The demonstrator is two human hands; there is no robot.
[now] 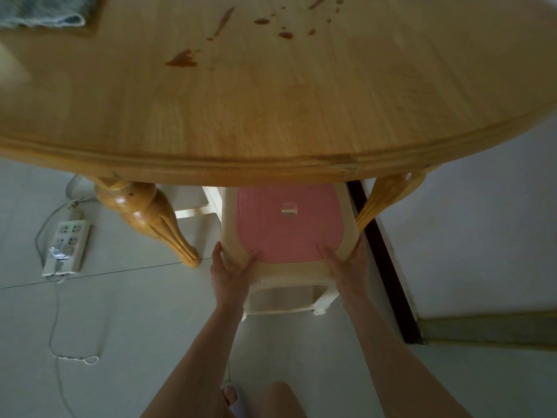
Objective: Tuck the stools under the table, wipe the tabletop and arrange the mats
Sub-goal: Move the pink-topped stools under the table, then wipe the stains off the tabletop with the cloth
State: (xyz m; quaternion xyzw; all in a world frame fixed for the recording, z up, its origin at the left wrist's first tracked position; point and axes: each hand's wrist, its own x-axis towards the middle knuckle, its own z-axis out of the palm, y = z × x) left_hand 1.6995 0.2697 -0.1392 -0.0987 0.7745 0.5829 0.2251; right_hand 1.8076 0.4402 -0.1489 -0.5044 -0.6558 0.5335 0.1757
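A cream plastic stool [271, 285] with a pink seat stands on the floor, its far part under the round wooden table [271, 122]. My left hand [229, 273] grips the stool's near left corner, thumb on the pink seat. My right hand [346, 267] grips the near right corner the same way. Reddish-brown spills [182, 60] mark the tabletop. A grey-blue cloth [42, 10] lies on a brown mat [92, 28] at the table's far left. A second cream stool [196, 203] shows partly under the table, left of the first.
Two carved table legs flank the stool, one at left [150, 218], one at right [382, 200]. A white power strip [66, 248] with cables lies on the tiled floor at left. A dark door threshold [382, 260] runs along the right. My foot in a slipper [235, 399] is below.
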